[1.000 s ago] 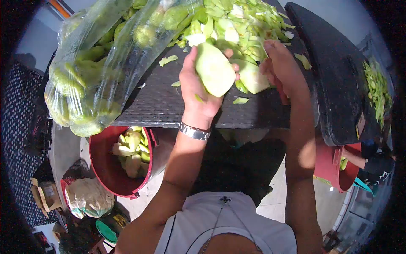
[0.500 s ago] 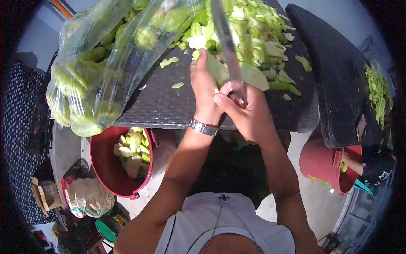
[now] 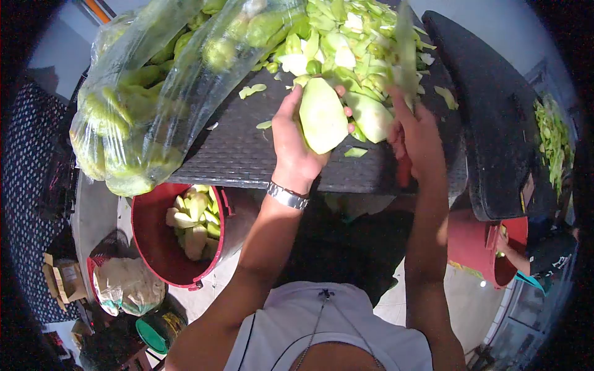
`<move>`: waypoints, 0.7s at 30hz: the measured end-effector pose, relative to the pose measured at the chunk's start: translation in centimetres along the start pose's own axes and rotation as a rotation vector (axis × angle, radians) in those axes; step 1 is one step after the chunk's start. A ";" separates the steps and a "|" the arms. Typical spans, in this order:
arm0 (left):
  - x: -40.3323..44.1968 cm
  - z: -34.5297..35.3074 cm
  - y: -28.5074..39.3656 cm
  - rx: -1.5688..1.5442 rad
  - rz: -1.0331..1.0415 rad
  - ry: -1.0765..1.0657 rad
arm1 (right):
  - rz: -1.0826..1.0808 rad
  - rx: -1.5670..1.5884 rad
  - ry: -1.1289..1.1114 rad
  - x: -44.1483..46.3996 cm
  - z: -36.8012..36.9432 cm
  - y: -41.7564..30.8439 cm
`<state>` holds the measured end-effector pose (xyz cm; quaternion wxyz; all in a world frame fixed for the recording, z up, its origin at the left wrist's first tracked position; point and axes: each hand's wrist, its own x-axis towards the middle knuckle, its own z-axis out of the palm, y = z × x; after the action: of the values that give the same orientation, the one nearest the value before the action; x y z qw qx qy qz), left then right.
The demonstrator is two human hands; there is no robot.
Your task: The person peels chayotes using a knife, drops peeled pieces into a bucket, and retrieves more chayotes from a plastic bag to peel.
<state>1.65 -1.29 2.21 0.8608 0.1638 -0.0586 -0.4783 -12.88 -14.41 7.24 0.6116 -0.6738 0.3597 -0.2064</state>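
A peeled pale green fruit [image 3: 323, 115] is held in my left hand [image 3: 297, 142], its smooth face turned up, above the near part of the dark woven table [image 3: 241, 157]. My right hand [image 3: 417, 133] is closed around the red handle of a knife [image 3: 406, 55], whose blurred blade points up and away. Between the two hands lies another peeled piece [image 3: 371, 117]. Just beyond them spreads a heap of green and white peelings [image 3: 356, 46]. A clear plastic bag [image 3: 136, 117] of green unpeeled fruit rests on the table's left side.
Below the table at left stands a red bucket [image 3: 143, 238] holding peeled pieces, beside a filled sack [image 3: 129, 285]. At right are a dark chair-like panel [image 3: 489, 111], another red bucket [image 3: 473, 244] and another person's arm [image 3: 515, 258]. More peelings [image 3: 552, 139] lie at far right.
My hands, together half a second ago, have moved apart. My right hand has drawn right with the knife. The fruit's pale face now shows upward in my left hand.
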 end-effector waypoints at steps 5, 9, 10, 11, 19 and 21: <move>0.4 0.7 -0.8 -0.114 0.049 0.048 | 0.076 -0.047 -0.094 -4.5 1.3 2.1; 0.4 1.1 -1.2 0.030 0.094 0.054 | 0.040 -0.025 -0.119 -8.0 1.7 1.8; 0.3 1.4 -1.3 0.063 0.114 0.095 | 0.050 -0.034 -0.139 -8.6 1.8 1.8; 0.3 1.6 -1.3 0.097 0.134 0.134 | 0.100 0.003 -0.158 -9.1 1.9 2.0; 0.4 1.1 -1.9 0.258 0.248 0.081 | 0.170 -0.031 -0.183 -10.0 2.0 2.8; 0.3 1.1 -1.9 0.280 0.221 0.095 | 0.179 -0.045 -0.211 -9.9 1.8 2.8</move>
<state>0.03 -2.72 2.61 0.8786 0.2971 -0.1015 -0.3597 -18.69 -5.85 5.84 0.6466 -0.6706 0.3567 -0.0708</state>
